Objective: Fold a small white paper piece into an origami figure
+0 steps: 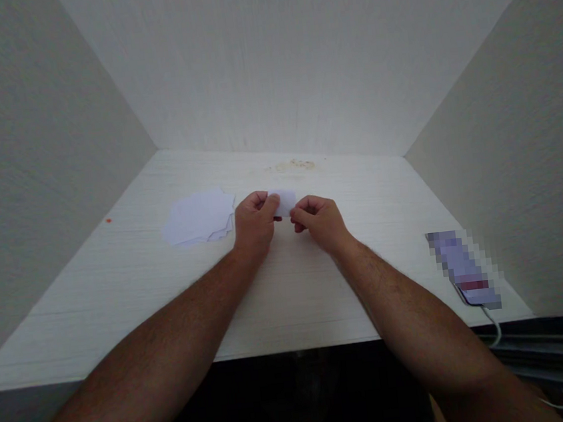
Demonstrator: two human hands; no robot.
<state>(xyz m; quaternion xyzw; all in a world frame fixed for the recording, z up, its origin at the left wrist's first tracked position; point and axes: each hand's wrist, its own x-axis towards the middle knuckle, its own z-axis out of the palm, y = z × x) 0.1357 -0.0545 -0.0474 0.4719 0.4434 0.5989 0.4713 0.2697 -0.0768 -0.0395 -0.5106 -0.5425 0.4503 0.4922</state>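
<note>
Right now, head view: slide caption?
Both hands hold a small paper piece beside loose white sheets.

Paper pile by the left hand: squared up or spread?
Spread, loosely overlapping. Corners and edges of the paper pile jut out unevenly, most clearly on the side facing the left hand.

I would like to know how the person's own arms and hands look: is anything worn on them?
The left hand and right hand wear no gloves. No sleeve shows on either forearm, and no watch or bracelet at either wrist. I see no ring, though some fingers are partly hidden.
</note>
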